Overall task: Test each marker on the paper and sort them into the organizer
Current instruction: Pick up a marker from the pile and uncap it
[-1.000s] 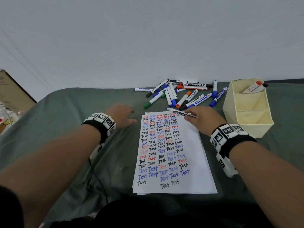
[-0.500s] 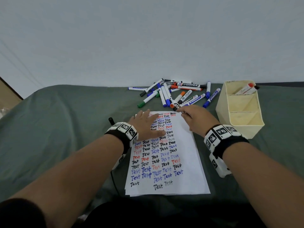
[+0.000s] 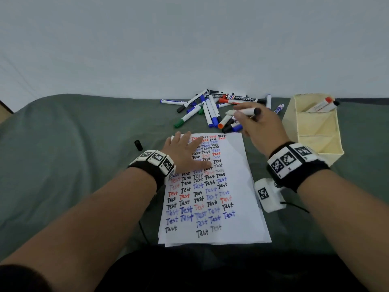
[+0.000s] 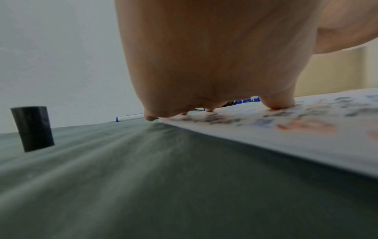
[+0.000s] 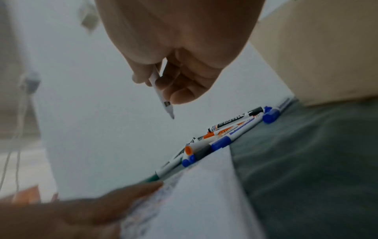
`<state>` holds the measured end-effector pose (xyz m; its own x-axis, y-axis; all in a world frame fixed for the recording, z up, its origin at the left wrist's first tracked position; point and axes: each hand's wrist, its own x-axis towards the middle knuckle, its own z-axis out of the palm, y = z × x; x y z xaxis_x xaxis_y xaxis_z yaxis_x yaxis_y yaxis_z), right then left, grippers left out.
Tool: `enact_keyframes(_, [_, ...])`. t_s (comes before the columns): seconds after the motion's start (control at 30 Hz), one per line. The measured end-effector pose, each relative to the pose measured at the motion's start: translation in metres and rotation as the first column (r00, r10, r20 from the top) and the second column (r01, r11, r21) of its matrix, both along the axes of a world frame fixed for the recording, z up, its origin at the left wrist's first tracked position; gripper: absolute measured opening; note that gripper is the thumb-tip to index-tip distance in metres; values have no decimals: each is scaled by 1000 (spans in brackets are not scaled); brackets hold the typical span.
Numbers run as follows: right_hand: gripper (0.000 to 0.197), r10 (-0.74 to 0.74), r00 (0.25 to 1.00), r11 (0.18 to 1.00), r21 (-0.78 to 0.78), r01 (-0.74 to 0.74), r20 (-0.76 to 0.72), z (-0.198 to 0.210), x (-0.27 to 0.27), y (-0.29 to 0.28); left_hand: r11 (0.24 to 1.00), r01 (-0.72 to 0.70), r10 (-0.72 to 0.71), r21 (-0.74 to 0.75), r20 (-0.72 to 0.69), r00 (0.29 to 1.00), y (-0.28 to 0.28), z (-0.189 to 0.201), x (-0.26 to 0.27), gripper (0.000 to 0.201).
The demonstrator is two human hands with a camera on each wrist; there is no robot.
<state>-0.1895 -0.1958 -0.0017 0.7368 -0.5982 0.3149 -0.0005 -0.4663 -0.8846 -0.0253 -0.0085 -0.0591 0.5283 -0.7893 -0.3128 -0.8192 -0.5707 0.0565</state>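
Right hand (image 3: 261,127) raised above the far right corner of the paper (image 3: 237,186), fingers and thumb pinched round an uncapped marker (image 3: 244,112); in the right wrist view, bare tip (image 5: 170,115) pointing down and clear of the sheet. Left hand (image 3: 185,154) flat and relaxed on the far left part of the paper, fingertips (image 4: 276,105) pressing it to the cloth, grasping nothing. Black cap (image 3: 138,145) upright on the green cloth (image 3: 73,154), just left of the sheet and apart from the left hand. Pile of markers (image 3: 210,112) at the far edge of the cloth, just beyond the paper. Cream organizer (image 3: 315,131) to the right, two markers (image 3: 324,105) leaning in its farthest compartment, the nearer compartments showing nothing.

Step in hand, by the look of it: bringing the tip down for a test stroke. Best aimed at the bare strip along the right side, away from the rows of "Test" already written. Left palm best kept pressing so the sheets cannot slide under the stroke. Light pressure only, enough to show whether ink flows. Then the cap back on from the left before dropping the marker into the compartment that fits the result.
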Motion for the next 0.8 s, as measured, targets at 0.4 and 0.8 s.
enact_keyframes(0.4, [21, -237, 970, 594, 797, 105, 49, -33, 40, -4, 1000, -10, 9, -17, -54, 998, 1, -2, 2, 115])
enact_keyframes(0.8, [6, -164, 983, 875, 450, 182, -79, -60, 37, -16, 1000, -8, 8, 0, -73, 997, 1, -4, 0, 120])
